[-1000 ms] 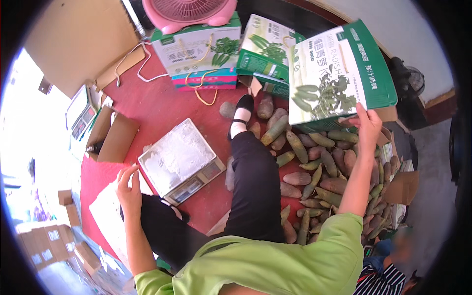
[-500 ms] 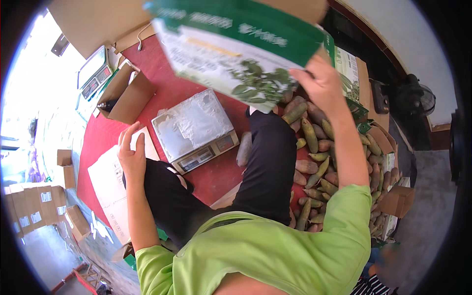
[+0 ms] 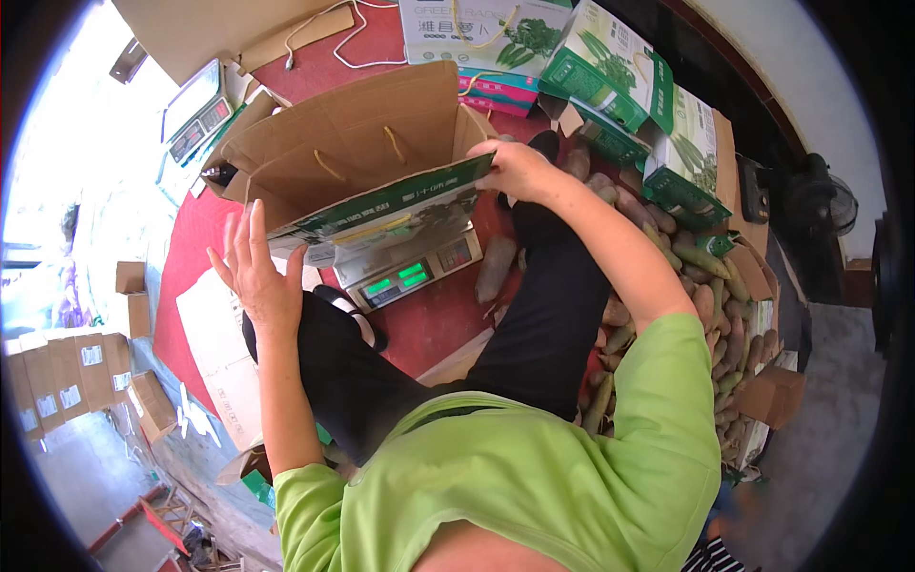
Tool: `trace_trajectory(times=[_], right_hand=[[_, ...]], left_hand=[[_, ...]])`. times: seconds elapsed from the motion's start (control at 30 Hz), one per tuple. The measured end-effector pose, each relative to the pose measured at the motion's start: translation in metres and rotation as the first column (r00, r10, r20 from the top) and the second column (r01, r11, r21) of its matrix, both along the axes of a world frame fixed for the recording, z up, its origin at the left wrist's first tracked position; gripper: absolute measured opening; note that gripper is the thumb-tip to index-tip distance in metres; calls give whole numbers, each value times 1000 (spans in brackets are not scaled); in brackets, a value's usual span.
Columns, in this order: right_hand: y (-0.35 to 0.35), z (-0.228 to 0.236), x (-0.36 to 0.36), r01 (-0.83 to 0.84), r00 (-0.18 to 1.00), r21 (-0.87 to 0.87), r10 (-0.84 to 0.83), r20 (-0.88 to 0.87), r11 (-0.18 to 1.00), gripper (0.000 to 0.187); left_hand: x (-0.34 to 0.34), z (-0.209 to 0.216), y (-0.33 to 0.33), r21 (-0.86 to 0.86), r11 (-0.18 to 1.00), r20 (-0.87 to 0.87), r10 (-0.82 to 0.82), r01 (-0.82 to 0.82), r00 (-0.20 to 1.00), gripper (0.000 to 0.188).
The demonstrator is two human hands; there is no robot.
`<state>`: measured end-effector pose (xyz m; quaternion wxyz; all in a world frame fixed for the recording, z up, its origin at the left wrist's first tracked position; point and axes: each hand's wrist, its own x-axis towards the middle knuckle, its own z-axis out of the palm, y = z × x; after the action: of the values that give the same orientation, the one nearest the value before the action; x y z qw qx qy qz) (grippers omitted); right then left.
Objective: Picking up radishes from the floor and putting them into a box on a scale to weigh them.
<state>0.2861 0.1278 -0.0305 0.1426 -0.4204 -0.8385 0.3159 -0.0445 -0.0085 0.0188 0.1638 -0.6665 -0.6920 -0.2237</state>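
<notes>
Box (image 3: 362, 162) has come down from overhead onto the scale (image 3: 410, 267), open side up. Right hand (image 3: 515, 167) grips its rim; left hand (image 3: 257, 272) is open beside it.

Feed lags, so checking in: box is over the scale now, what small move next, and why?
Probably lower it flat. The right hand grips one corner of the open carton, which sits tilted above the scale; the open left hand is just beside its other end, free to steady it.
</notes>
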Motion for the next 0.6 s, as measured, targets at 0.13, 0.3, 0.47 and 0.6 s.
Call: trace_trajectory(times=[0.13,0.3,0.47,0.6], right_hand=[[1,-8,25,22,999,30,-21,-46,999,18],[-15,-4,70,304,878,-161,-342,-336,939,14],[-75,-40,154,657,668,-237,-698,-257,716,19],[-158,-116,208,774,504,-373,-855,-126,511,15]], left_hand=[[-2,-5,3,-56,993,-57,-103,100,993,35],[-7,-9,0,-63,986,-15,-155,153,988,15],[-6,-12,1,-153,986,-51,-71,63,996,23],[6,5,1,-329,944,111,35,4,993,59]])
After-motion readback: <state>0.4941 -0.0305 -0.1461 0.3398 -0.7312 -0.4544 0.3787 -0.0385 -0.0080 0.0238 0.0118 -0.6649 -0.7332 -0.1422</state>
